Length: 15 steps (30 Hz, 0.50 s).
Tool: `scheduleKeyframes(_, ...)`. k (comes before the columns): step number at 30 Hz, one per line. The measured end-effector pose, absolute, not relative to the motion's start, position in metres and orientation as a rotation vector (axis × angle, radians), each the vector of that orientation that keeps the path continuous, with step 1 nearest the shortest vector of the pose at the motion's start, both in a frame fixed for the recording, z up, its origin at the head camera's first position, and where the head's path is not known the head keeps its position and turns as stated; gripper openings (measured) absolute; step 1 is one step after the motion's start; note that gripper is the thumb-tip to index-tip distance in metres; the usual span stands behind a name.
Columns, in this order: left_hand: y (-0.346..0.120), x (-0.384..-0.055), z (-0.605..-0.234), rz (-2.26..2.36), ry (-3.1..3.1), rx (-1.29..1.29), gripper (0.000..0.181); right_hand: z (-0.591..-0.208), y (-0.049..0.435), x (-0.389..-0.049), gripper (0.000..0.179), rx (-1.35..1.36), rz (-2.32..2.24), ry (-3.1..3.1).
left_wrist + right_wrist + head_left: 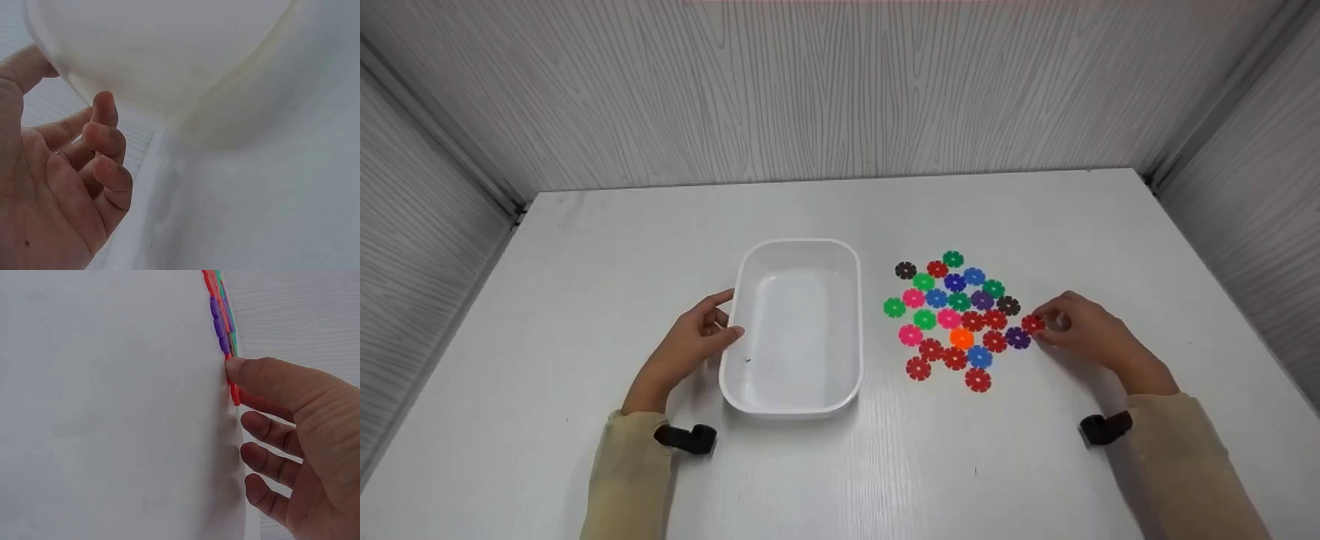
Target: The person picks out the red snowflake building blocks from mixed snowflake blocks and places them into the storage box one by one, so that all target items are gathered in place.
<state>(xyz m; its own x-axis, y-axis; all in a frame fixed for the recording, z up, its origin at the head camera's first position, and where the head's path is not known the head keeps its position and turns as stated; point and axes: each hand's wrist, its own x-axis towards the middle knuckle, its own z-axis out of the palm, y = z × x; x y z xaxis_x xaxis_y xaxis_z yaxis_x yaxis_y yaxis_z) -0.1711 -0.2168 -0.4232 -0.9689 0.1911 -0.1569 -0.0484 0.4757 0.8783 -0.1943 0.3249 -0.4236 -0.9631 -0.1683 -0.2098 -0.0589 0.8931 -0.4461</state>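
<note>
At its left rim, a white plastic tub (791,409) is gripped by my left hand (690,337), thumb over the rim and index finger along the outside wall. In the left wrist view the other fingers of the left hand (62,169) are bent beside the tub (157,62). My right hand (1084,330) pinches a red notched interlocking disc (1033,323) between thumb and index finger, at the right edge of a group of discs. The right wrist view shows the red disc (235,395) edge-on under the thumb, with a purple disc (218,323) beyond it.
Several flat notched discs in red, green, blue, pink, purple, brown and one orange disc (961,338) lie close together right of the tub. A white table (885,480) carries everything. Grey wood-grain panels (810,90) stand behind and at both sides.
</note>
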Motion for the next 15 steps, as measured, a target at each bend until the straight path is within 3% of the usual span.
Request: scheduleKeyframes(15,-0.2189,-0.1710,-0.4260,1.524,2.469,0.148,0.066,-0.4196,0.3239,-0.1933,0.039,-0.196,-0.651,2.835)
